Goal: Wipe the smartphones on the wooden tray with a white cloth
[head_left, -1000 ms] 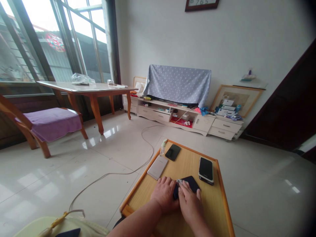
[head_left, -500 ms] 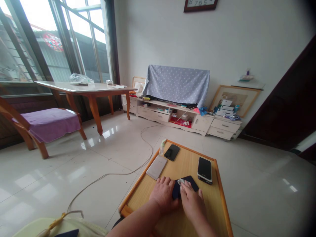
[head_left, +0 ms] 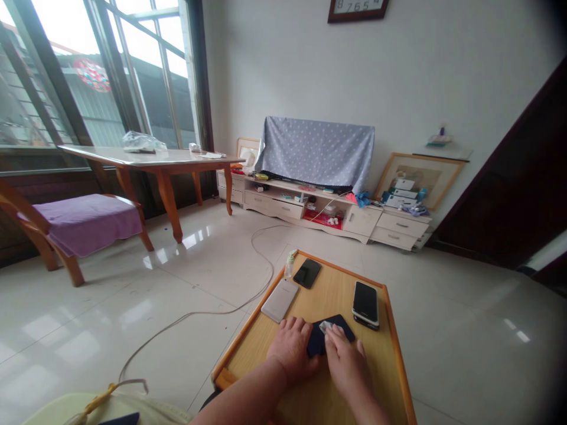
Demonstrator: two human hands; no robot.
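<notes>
**Desk** (head_left: pixel 384 366): qty 1. Rect. top in pale wood grain, w/ a raised orange-brown rim on all sides.

**Phones:** qty 4, all flat rect. slabs w/ rounded corners.
- No. 1, dark phone (head_left: pixel 342 328): matte navy-black. Lies mid-desk toward the near edge, partly covered by both hands.
- No. 2, black phone (head_left: pixel 365 303): glossy glass face. Lies close to the right edge, apart from no. 1.
- No. 3, far black phone (head_left: pixel 308 273): glossy. Lies nr the far-left corner.
- No. 4, pale phone (head_left: pixel 280 299): smooth pinkish-white surface. Lies along the left edge, just beside no. 3.

**Bottle** (head_left: pixel 290 264): qty 1. Small, clear plastic, upright at the far-left corner beside no. 3.

**Wipe** (head_left: pixel 326 325): qty 1. Small, white, crumpled, lying on the dark phone's far end.

**Hands:** qty 2, bare.
- Left hand (head_left: pixel 292 348): palm down, fingers loose and flat, not clenched. Rests on the dark phone's left side.
- Right hand (head_left: pixel 348 366): fingers extended, tips on the wipe, pressing it against the dark phone. Pinch or plain press: cannot tell.

**Off desk:** cable (head_left: pixel 212 310), qty 1, thin and white, curving over the glossy tiled floor.
</notes>
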